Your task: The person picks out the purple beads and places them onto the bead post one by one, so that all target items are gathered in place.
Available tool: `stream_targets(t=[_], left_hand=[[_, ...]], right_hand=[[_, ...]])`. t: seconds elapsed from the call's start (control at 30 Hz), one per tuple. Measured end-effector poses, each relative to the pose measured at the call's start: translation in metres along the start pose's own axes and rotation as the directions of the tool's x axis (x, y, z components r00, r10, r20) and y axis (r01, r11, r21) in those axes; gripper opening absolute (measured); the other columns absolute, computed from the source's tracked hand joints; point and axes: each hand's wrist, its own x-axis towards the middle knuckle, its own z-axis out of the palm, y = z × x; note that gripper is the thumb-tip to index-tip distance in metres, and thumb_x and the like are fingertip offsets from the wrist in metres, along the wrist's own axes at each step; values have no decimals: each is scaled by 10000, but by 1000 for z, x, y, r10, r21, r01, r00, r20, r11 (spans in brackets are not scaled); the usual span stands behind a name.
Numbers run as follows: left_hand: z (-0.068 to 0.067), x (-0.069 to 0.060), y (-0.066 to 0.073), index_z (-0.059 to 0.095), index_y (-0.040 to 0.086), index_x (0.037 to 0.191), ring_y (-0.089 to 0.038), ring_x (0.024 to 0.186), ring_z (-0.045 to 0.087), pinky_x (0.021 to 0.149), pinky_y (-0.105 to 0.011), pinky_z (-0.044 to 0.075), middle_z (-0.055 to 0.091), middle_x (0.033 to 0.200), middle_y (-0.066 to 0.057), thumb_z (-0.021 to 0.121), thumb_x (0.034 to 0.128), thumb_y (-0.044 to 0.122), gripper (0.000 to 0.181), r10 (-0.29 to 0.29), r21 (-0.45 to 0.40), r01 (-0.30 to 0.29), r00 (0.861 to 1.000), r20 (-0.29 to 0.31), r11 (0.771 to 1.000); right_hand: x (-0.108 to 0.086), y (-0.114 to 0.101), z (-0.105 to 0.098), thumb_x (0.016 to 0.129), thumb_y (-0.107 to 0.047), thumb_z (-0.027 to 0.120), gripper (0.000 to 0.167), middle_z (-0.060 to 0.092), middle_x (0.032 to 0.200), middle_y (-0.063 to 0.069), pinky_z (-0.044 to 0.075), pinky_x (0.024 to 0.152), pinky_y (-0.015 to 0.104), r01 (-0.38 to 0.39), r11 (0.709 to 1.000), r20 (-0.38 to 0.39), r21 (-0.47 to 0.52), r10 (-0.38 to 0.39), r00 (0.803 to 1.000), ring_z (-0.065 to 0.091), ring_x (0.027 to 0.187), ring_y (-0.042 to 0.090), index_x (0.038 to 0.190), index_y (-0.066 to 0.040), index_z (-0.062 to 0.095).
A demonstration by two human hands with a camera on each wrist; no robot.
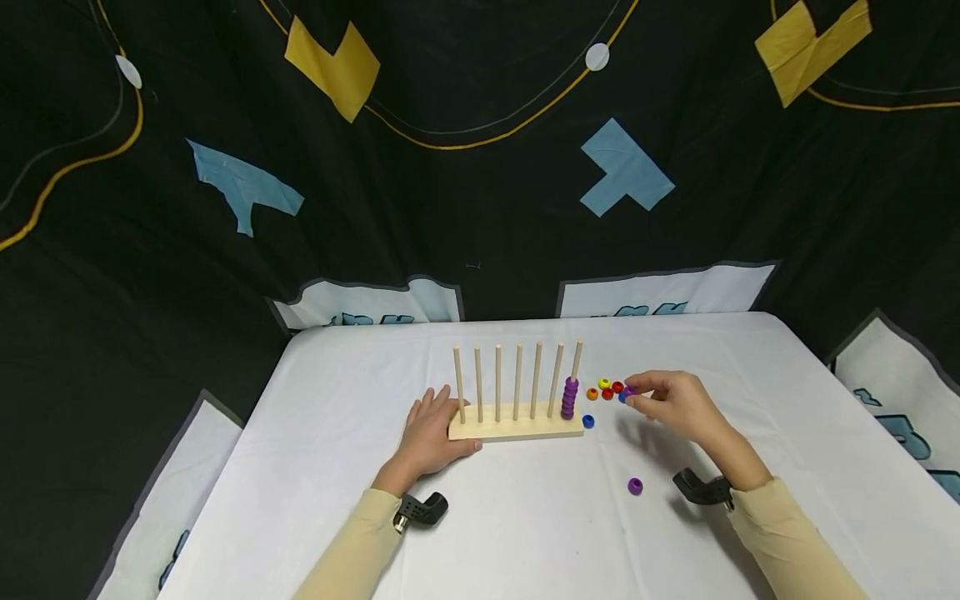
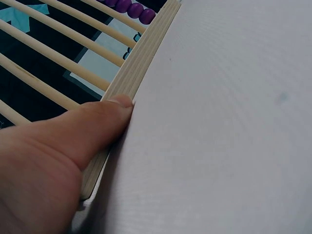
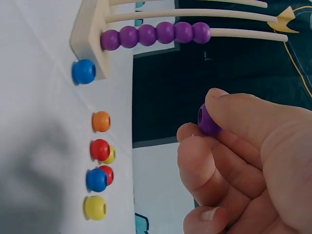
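A wooden peg rack (image 1: 517, 428) with a row of upright pegs stands on the table. Several purple beads (image 1: 569, 398) are stacked on its rightmost peg; the other pegs are bare. My left hand (image 1: 431, 437) grips the rack's left end, its thumb along the front edge of the base, as the left wrist view shows too. Between thumb and fingers my right hand (image 1: 678, 404) pinches a purple bead (image 3: 208, 123), held above the table to the right of the rack. The bead's hole shows in the right wrist view.
Right of the rack lie loose beads: an orange bead (image 3: 101, 122), red beads (image 3: 100, 149), yellow beads (image 3: 94, 208) and blue beads (image 3: 84, 71), one blue close by the base. Another purple bead (image 1: 635, 487) lies nearer the front. White cloth (image 1: 525, 517) covers the table.
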Motion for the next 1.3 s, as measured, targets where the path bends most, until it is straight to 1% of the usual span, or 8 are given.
stream_targets(t=[0.13,0.33,0.57,0.77,0.93,1.2,1.3], left_hand=[[1,0,0,598,49,1344,-487,1553,194,1264,-631,125,332,1633,-256,817,806,403,681,-1,7,1,1000,3,1000],[1,1,0,593,49,1355,-483,1557,183,1267,-628,117,321,1639,-253,819,806,402,690,-9,11,9,1000,12,1000],[2,1,-1,596,54,1359,-481,1560,178,1266,-631,118,319,1640,-252,821,805,399,690,-12,10,12,1000,13,1000],[2,1,-1,598,51,1353,-483,1559,176,1266,-632,117,318,1640,-254,822,804,398,686,-11,10,10,1000,12,1000],[0,0,0,601,47,1349,-485,1559,175,1266,-632,115,320,1638,-257,821,805,393,682,-10,2,10,1000,11,1000],[0,0,1,600,52,1356,-483,1559,177,1266,-631,115,322,1637,-257,821,803,386,683,-8,1,8,1000,8,1000],[0,0,1,600,51,1357,-483,1559,179,1266,-631,118,323,1637,-257,822,801,387,686,-10,-1,10,1000,9,1000]], right_hand=[[2,-2,-3,892,-79,761,281,760,1032,232,510,524,219,-5,1000,-1,1,5,1000,623,584,189,1140,49,727],[8,-8,-8,901,-79,750,276,764,1033,217,501,534,218,12,1000,-12,-12,-12,1000,606,623,141,1145,48,728],[17,-20,-14,904,-111,757,244,778,1006,178,503,590,203,49,998,-40,-44,-51,998,587,727,168,1111,17,752],[25,-33,-21,904,-108,763,240,779,992,182,515,559,201,91,996,-51,-24,-92,994,596,662,143,1107,20,752],[34,-46,-26,914,-108,751,250,778,1004,180,550,584,200,121,992,-50,-23,-122,991,628,632,140,1129,22,746],[43,-65,-28,916,-109,754,252,774,1014,185,477,523,192,167,986,-55,-3,-167,984,622,615,131,1141,4,747],[44,-70,-28,919,-112,751,258,777,1009,176,469,518,181,171,985,-55,5,-171,984,628,621,159,1151,1,745]])
